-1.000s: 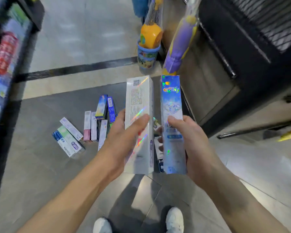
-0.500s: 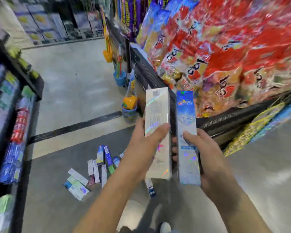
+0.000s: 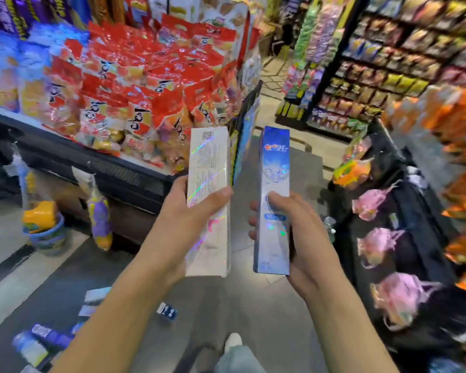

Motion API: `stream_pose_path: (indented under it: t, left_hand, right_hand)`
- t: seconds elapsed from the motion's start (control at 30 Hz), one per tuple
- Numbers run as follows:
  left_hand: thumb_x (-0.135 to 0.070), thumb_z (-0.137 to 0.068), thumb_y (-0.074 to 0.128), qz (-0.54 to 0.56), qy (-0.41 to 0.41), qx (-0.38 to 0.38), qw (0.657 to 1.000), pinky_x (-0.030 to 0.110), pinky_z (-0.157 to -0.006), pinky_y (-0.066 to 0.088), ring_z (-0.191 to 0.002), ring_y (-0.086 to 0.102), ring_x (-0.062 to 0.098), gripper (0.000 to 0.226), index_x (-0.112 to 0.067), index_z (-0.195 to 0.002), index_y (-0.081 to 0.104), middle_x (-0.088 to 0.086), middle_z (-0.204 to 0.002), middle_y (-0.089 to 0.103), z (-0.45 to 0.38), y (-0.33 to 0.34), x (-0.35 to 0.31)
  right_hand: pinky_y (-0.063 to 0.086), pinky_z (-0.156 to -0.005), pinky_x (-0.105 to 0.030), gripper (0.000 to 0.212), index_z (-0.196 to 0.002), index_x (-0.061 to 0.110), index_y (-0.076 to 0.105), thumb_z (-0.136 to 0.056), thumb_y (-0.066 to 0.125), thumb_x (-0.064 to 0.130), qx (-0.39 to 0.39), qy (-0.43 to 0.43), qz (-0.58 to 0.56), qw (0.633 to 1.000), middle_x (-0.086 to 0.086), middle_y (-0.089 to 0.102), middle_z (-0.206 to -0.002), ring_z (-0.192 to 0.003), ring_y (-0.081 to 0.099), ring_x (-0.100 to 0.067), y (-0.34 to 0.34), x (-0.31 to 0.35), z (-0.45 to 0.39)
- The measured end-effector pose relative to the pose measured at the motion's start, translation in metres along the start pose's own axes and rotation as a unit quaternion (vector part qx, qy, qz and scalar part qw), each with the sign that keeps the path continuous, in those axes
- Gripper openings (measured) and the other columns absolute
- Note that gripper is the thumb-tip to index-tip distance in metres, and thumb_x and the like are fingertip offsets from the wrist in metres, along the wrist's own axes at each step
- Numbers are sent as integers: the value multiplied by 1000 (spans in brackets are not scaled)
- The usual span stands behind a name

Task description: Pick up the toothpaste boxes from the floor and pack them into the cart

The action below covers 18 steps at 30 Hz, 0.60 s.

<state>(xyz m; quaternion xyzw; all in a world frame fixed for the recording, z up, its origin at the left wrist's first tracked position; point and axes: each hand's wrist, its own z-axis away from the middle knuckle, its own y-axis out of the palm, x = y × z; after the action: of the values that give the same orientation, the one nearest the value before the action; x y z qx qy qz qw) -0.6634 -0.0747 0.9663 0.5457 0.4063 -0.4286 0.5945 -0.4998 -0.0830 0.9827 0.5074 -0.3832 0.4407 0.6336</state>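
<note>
- Hands side by side: left hand, grip curled round white box, just left of blue box.
- Right hand, grip round blue box.
- Loose boxes on the floor, below-left of blue box.

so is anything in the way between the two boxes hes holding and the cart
Cannot settle it: no cart is clearly recognisable in this view. The left hand holds the white toothpaste box and the right hand the blue Crest box, both upright in open air above the floor. Nothing touches either box but the hands.
</note>
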Motion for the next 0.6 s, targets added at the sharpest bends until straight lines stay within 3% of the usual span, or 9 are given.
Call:
stream_pose_path:
  t: [0.1,0.2,0.27,0.37,0.43,0.5,0.57,0.6]
  left_hand:
    - [-11,-77,83,-33,9,78,996,45,-87,60,-100,73,23,57,-21,-125,54,2,-109,75,15,31,4]
    - [6,-82,71,-18,18,155,988,32,-72,63,-90,75,16,46,-18,-118,55,-1,-100,77,31,73,13]
    - [11,-81,68,-16,16,206,978,27,-64,61,-82,75,14,40,-16,-109,58,-1,-92,78,42,102,22]
    - [1,-68,82,-13,-17,260,965,54,-91,58,-105,71,35,63,-8,-125,57,14,-111,74,53,146,41]
    - [-11,-66,80,-19,-39,292,955,60,-97,53,-111,67,41,73,-5,-133,53,19,-118,71,65,185,54]
    - [-10,-64,82,-35,-45,325,944,48,-82,61,-100,72,33,74,-4,-132,54,18,-113,73,81,231,71]
    - [-4,-62,85,-42,-52,372,926,30,-61,60,-80,74,21,72,-2,-128,56,14,-102,75,103,281,89]
    - [-5,-63,84,-41,-56,396,916,28,-58,58,-77,73,20,71,-2,-128,57,13,-101,76,115,307,98]
  right_hand:
    - [55,-57,-31,18,-111,6,59,-96,59,16,-61,-28,1,998,-17,64,-94,-73,60,-26,-30,12,39]
    - [55,-55,-29,17,-107,7,57,-94,63,17,-113,-52,-14,992,-17,65,-94,-68,62,-25,-62,15,69]
    - [55,-58,-31,29,-107,10,59,-85,70,25,-143,-62,-21,988,-15,67,-95,-72,64,-24,-89,14,87]
    - [54,-57,-30,35,-107,14,62,-76,67,31,-167,-84,-54,981,-12,66,-92,-69,64,-22,-135,16,118]
    - [53,-56,-29,33,-109,14,60,-80,67,27,-193,-100,-73,973,-9,64,-88,-66,63,-21,-169,19,143]
    - [52,-55,-29,26,-110,11,58,-88,67,22,-233,-118,-83,962,-9,63,-85,-63,62,-21,-210,22,169]
    - [51,-55,-30,22,-105,11,59,-88,67,22,-281,-131,-85,947,-11,61,-82,-62,60,-21,-254,27,198]
    - [51,-54,-29,24,-104,10,59,-86,68,23,-307,-135,-84,938,-12,60,-81,-61,60,-21,-277,30,214]
